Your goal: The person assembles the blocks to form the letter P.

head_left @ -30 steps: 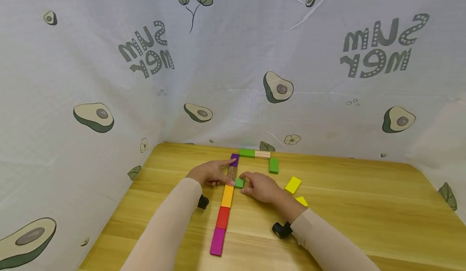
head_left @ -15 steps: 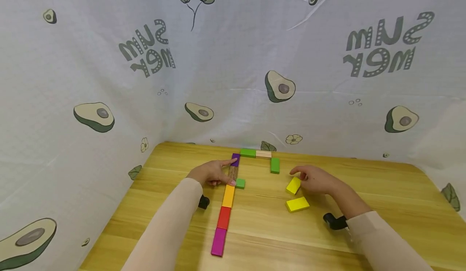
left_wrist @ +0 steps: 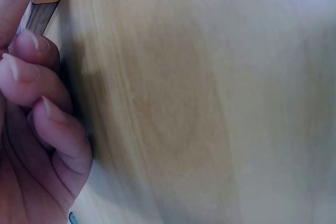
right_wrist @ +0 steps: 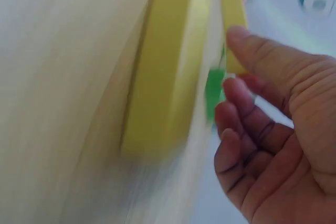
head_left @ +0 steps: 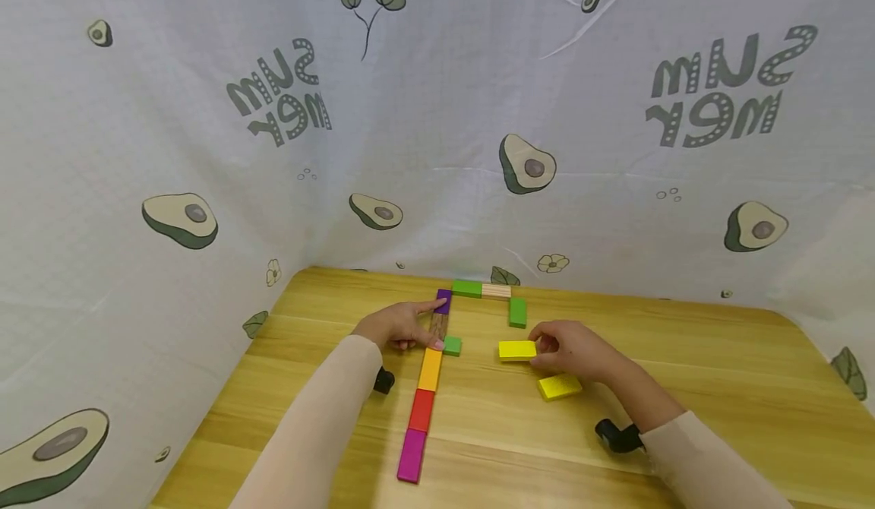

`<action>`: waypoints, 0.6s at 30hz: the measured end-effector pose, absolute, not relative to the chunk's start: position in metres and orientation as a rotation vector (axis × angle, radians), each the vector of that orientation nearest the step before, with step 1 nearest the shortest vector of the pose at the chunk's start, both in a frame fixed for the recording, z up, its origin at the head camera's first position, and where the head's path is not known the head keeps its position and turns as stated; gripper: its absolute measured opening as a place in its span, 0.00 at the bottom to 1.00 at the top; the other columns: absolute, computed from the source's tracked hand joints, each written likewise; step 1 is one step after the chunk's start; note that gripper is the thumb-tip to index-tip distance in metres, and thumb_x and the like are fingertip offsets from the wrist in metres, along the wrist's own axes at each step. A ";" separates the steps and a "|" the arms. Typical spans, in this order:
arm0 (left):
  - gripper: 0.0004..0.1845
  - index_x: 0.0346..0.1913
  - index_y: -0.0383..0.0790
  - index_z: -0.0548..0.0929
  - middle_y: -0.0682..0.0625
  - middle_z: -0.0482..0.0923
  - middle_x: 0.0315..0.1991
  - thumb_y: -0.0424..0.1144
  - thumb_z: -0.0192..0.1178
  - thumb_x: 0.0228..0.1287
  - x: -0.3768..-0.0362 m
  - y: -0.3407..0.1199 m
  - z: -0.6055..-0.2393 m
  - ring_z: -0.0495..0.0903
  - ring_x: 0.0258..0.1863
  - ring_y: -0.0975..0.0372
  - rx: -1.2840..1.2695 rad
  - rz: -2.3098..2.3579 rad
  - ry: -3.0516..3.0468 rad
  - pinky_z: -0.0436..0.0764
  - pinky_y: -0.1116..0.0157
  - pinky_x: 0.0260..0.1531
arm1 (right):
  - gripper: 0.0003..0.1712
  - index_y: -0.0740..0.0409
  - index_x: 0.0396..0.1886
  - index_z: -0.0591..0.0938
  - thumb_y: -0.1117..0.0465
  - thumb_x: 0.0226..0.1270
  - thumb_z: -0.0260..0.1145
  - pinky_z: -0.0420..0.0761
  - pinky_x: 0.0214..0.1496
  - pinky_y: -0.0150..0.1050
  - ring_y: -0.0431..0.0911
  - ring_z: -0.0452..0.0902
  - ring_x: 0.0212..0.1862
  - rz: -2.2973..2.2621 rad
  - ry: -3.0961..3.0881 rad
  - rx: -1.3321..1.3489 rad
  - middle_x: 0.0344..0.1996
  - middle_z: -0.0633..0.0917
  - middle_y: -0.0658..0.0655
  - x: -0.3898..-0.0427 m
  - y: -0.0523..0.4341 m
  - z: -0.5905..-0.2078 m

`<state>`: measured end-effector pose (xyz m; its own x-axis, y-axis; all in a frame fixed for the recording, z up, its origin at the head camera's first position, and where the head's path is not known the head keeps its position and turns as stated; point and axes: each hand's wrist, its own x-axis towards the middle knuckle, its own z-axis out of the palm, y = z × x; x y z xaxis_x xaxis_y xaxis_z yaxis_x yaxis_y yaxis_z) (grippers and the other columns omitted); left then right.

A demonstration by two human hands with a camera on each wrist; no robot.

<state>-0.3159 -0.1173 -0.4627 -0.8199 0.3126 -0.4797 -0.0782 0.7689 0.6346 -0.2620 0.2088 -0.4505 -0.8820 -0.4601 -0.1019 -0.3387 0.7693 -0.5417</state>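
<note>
My right hand (head_left: 574, 351) pinches the end of a yellow block (head_left: 517, 351) between thumb and fingers, and in the right wrist view the thumb (right_wrist: 247, 43) presses on it. A second yellow block (head_left: 559, 387) lies just below that hand. Spread along a line of blocks, my left hand (head_left: 399, 324) has its straight index finger on the purple block (head_left: 443, 301) and its thumb at the near end of the brown block (head_left: 438, 326). Its other fingers (left_wrist: 58, 129) are curled in. Beside the thumb sits a small green block (head_left: 452, 346).
The line runs toward me through orange (head_left: 429, 370), red (head_left: 421, 410) and magenta (head_left: 412, 455) blocks. At the back lie a green block (head_left: 467, 289), a pale striped block (head_left: 495, 290) and another green block (head_left: 517, 313). A white printed sheet (head_left: 437, 152) hangs behind the wooden table (head_left: 683, 403).
My right hand left the small green block, went right to the yellow blocks, and now carries one of them leftward. My left hand has stayed in place.
</note>
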 end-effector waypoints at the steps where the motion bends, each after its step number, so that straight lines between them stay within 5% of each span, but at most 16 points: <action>1: 0.52 0.66 0.79 0.55 0.51 0.68 0.14 0.58 0.73 0.34 -0.316 -0.117 -0.463 0.61 0.10 0.62 0.173 0.888 2.381 0.66 0.68 0.11 | 0.20 0.54 0.42 0.80 0.51 0.52 0.72 0.73 0.34 0.38 0.42 0.70 0.30 -0.785 2.734 -0.623 0.27 0.76 0.46 -0.261 0.201 -0.451; 18: 0.52 0.65 0.81 0.57 0.50 0.67 0.14 0.59 0.74 0.32 -0.318 -0.118 -0.465 0.63 0.10 0.61 0.141 0.888 2.381 0.67 0.67 0.12 | 0.17 0.51 0.37 0.79 0.51 0.51 0.73 0.70 0.31 0.38 0.42 0.67 0.26 -0.741 2.794 -0.667 0.23 0.73 0.47 -0.266 0.143 -0.468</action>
